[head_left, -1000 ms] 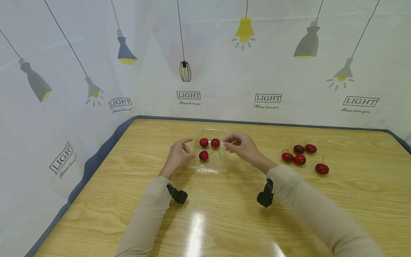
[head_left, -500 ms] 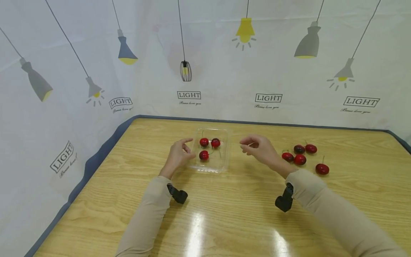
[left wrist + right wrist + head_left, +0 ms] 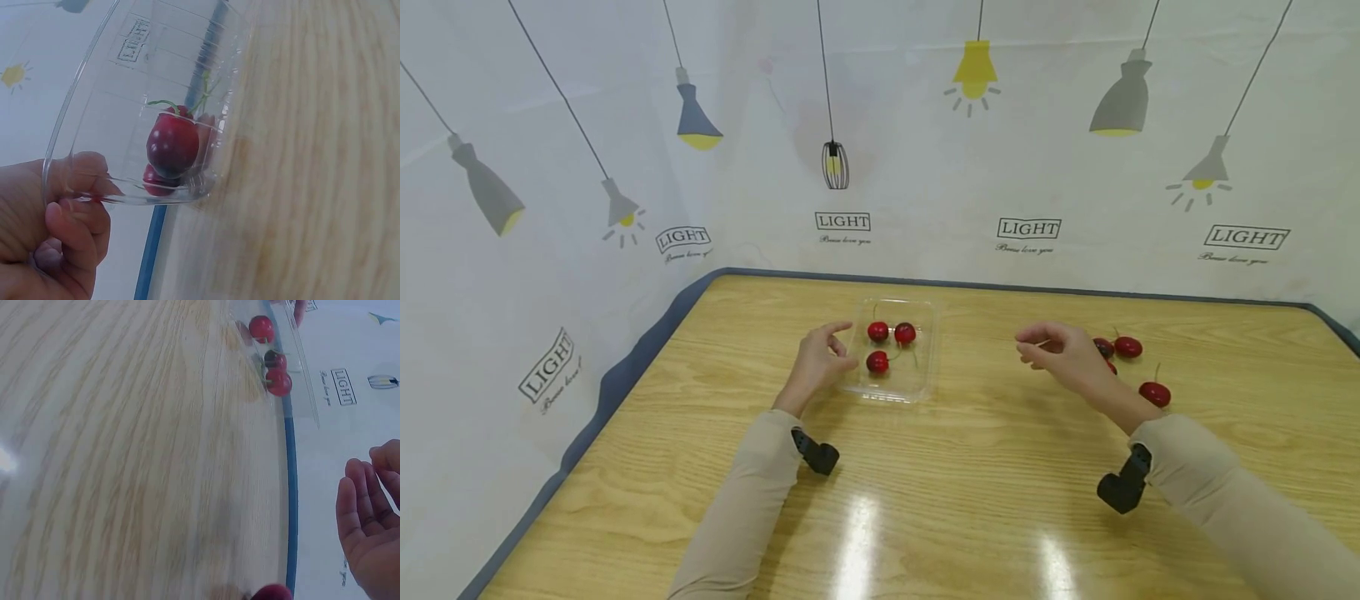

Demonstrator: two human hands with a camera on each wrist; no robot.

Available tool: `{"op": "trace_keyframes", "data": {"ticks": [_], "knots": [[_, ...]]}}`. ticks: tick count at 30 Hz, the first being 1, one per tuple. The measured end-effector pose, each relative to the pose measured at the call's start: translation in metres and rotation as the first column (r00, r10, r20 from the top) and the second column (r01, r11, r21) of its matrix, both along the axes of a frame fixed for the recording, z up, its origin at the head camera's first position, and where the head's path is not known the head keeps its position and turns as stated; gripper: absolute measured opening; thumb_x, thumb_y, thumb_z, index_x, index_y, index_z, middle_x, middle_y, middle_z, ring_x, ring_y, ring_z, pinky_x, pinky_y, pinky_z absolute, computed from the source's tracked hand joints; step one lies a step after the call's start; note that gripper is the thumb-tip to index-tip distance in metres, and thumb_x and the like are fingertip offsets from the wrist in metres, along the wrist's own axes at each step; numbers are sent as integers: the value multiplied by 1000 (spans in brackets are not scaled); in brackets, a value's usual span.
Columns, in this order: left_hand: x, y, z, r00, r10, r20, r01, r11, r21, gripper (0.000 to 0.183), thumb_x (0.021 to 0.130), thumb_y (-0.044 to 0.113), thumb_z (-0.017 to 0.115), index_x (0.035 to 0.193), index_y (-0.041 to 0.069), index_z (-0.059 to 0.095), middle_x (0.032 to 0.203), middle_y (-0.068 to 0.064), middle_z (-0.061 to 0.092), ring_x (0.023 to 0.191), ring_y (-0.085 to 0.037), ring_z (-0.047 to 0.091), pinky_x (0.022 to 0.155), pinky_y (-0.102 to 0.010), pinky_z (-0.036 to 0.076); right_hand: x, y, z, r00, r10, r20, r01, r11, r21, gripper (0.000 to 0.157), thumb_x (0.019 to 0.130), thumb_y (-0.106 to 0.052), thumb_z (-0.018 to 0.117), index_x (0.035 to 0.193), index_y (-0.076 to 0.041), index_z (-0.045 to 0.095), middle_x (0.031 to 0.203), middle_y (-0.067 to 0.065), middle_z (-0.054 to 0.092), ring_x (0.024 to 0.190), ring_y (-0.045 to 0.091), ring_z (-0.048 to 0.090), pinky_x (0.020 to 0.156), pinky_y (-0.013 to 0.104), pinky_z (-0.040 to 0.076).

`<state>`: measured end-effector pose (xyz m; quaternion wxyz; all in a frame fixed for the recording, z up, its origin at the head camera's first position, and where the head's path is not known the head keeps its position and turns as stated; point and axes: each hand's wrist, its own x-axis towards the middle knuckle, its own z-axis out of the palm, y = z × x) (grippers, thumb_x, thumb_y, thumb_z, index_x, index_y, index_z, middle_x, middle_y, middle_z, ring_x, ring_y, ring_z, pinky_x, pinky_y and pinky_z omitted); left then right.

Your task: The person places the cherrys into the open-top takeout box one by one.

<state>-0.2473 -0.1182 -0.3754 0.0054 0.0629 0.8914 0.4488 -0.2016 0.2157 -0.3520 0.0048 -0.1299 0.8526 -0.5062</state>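
A clear plastic container (image 3: 904,388) stands on the wooden table, left of the middle in the head view. Three dark red cherries (image 3: 877,362) with stems lie inside it. My left hand (image 3: 811,367) pinches the container's left wall between thumb and fingers; the left wrist view shows this wall (image 3: 140,199) up close. Well to the right, my right hand (image 3: 1067,358) is above the table, its fingers loosely bent and holding nothing. Just beyond it lie several loose cherries (image 3: 1127,347), a few of them partly hidden behind the hand. One more cherry (image 3: 1154,394) lies nearer, below my right wrist.
The wooden table (image 3: 970,467) has a dark blue edge (image 3: 1000,290) along its back. A white backdrop (image 3: 910,150) printed with lamps rises behind it and on the left. Each wrist carries a small black camera (image 3: 817,452).
My right hand has moved from the container's right side over to the right, toward the loose cherries, and now covers some of them. My left hand and the container have stayed in place.
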Motion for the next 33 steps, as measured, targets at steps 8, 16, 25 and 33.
{"op": "trace_keyframes", "data": {"ticks": [8,16,25,33], "knots": [[0,0,0,1000,-5,-1,5,1000,1,59,70,-2,65,126,1,47,66,-4,48,51,-11,39,47,-23,33,7,24,2,997,-75,26,75,997,2,34,87,-23,55,107,4,55,85,4,61,74,12,58,63,28,49],[0,0,0,1000,-6,2,6,1000,2,58,71,-2,65,126,1,47,66,-4,48,52,-12,39,47,-23,33,12,41,1,990,-143,-1,142,989,25,34,86,-26,57,106,2,56,88,-4,60,75,8,58,65,24,49],[1,-1,0,1000,-9,3,9,1000,10,58,71,-2,64,126,2,47,66,-4,49,51,-11,39,47,-23,33,18,61,3,977,-209,-50,213,970,116,37,87,-28,55,108,2,55,83,-20,55,74,-6,51,63,16,45],[0,-1,-1,1000,-7,5,7,1000,8,58,71,-2,64,126,3,47,66,-4,49,51,-12,39,47,-23,33,8,94,-20,966,-257,-9,257,964,64,41,84,-34,57,111,-3,56,92,-6,60,77,1,57,64,18,47]]}}
